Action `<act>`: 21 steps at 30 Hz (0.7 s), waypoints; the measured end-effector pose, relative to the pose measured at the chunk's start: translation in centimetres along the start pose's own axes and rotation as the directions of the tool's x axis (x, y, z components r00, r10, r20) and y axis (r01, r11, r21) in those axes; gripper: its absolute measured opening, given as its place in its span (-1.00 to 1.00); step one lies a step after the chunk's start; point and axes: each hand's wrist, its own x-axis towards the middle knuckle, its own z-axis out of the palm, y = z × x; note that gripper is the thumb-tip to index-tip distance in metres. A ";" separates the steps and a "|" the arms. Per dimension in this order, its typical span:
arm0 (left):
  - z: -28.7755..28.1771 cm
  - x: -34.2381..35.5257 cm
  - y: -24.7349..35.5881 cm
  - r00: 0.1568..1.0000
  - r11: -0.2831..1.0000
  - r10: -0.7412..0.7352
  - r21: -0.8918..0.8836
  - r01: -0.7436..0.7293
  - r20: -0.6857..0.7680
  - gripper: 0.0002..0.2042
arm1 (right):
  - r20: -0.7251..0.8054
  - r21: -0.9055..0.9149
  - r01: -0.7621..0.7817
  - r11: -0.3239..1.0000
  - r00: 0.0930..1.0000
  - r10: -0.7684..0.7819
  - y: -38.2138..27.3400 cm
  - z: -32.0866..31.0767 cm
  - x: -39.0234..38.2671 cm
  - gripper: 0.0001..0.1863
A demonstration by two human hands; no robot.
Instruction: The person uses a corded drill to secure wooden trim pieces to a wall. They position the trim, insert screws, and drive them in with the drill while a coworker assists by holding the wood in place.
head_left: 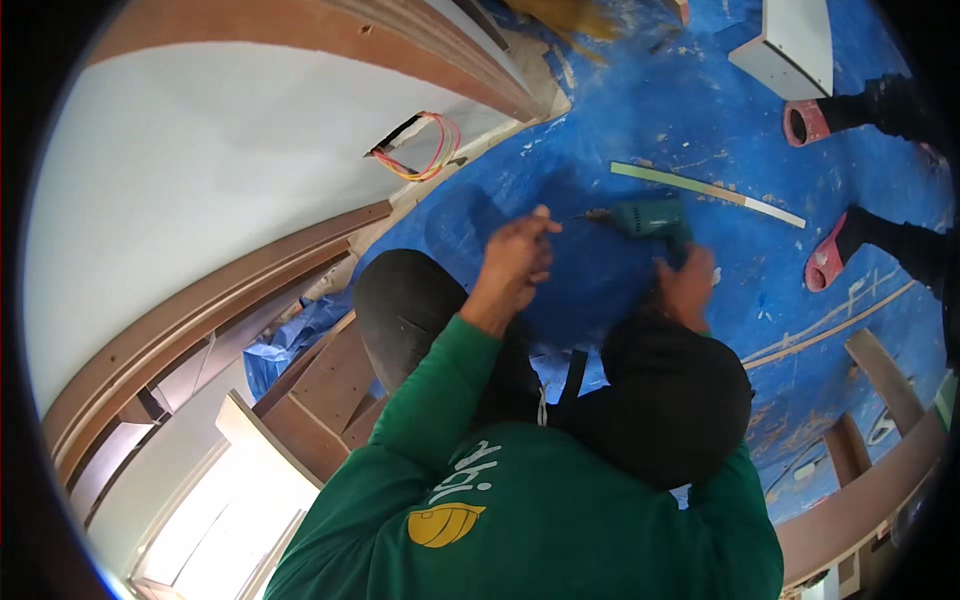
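A teal power drill (648, 217) points to the left over the blue floor sheet, a thin bit in its chuck. My right hand (688, 288) is closed around the lower end of its handle. My left hand (518, 258) is raised in front of the bit, a short gap away from its tip. Its fingers are curled and pressed together near the tips. Whatever they may hold is too small to tell.
A narrow green and white strip (705, 188) lies beyond the drill. Pink and yellow wires (435, 150) stick out of a wall opening at the left. Another person's pink slippers (826, 262) are at the right, near a white box-like panel (790, 50). Wooden boards (880, 380) lie at lower right.
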 end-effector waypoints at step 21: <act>-0.4 6.7 -4.2 0.930 0.993 -0.035 -0.090 0.073 0.365 -0.59 | 0.415 0.737 -0.455 0.499 0.888 0.197 -1.8 -9.0 0.4 -0.60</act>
